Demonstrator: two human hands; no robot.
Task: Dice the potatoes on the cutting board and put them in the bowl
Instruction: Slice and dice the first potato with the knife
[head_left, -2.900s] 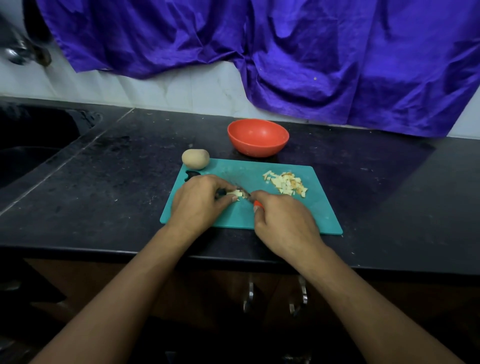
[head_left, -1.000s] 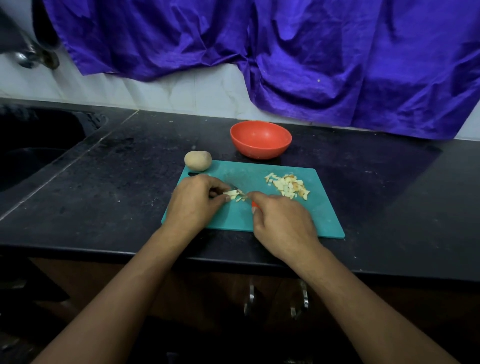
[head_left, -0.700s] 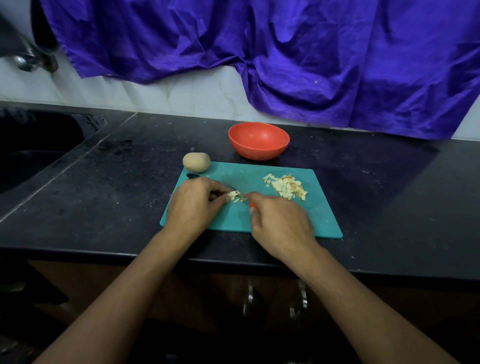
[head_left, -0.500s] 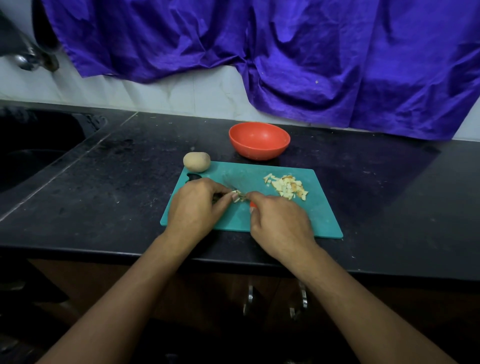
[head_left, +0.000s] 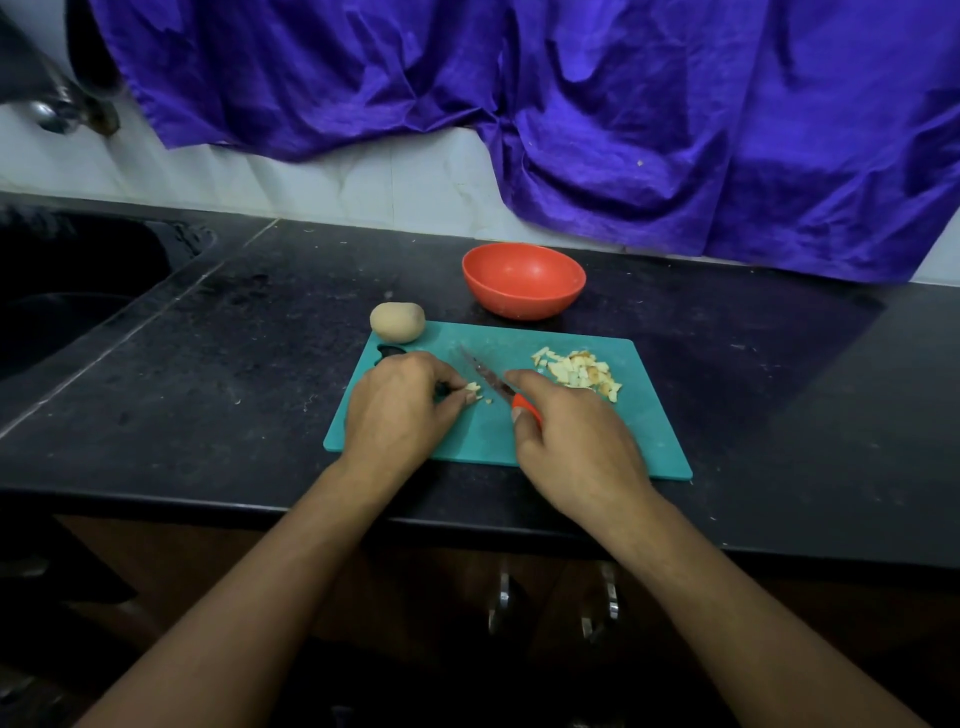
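Potato piece (head_left: 471, 387) pinched in left grip (head_left: 397, 410) | knife (head_left: 485, 376) clasped in right grip (head_left: 576, 447)

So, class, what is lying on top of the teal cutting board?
A pile of diced potato, a knife gripped by the right hand, and a small potato piece pinched by the left hand. The cutting board beneath both hands is hidden.

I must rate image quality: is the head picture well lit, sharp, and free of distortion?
Head view: dim overall, cabinets below the counter nearly black; cutting board and bowl readable; tap at upper left blurred; counter edges bend slightly, a wide-angle effect; the purple cloth reflects faintly in the counter at right.
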